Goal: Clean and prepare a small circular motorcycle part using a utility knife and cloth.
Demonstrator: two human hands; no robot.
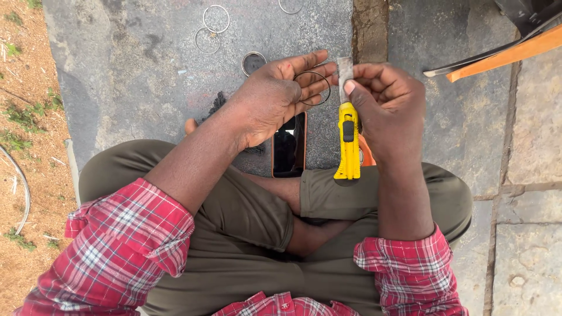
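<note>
Left hand (275,96) fingers pinch thin wire ring (312,88); right hand (383,105) grips yellow utility knife (348,137), blade apparently touching ring.

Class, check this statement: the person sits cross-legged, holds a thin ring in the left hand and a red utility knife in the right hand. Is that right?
Not quite: the utility knife is yellow, not red, as the head view shows. The rest stands: the person sits cross-legged, the left hand holds the thin ring, and the right hand holds the knife.
</note>
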